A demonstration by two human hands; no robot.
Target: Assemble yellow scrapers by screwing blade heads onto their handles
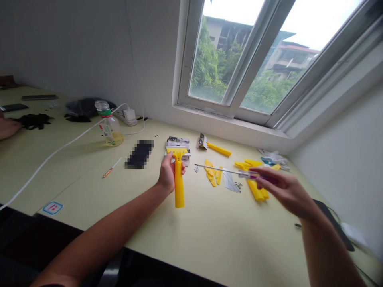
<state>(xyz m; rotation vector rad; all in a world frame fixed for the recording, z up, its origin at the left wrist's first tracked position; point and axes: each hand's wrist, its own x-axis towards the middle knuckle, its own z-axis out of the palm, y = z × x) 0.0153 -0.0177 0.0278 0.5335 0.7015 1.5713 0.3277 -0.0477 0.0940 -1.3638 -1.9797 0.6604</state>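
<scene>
Pale table [209, 235] under a big window [227, 59], w/ trees and bldgs outside, against a grey-white wall [74, 48]. From where I stood, the L hand [167, 175] had its fingers wrapped round a yellow scraper [179, 185], head up, handle hanging toward the near edge, thumb up by the head. R hand [283, 187] gripped a screwdriver [220, 170] by its purple-and-clear handle, shaft pointing L at the scraper, tip just short of it.

Near the tip lay a few tiny metal bits [196, 169], prob. nuts or screws, too small to tell. Next, going R: flat yellow pieces [210, 172], grey metal plates [229, 181], a little heap of screws [238, 186], then yellow handles [256, 191], partly behind the R hand. Behind the scraper, small boxes [177, 141]; to their R, another yellow handle w/ a dark pkg. [202, 141] at its end.

Further out, L side: blurred-out dark rectangle [139, 154], thin white-and-orange stick [112, 168], bottle [113, 137] w/ some yellow liquid, white cable [60, 152]. Far L edge, approx. half of another person's hand [8, 126] showed beside black straps [32, 120].
</scene>
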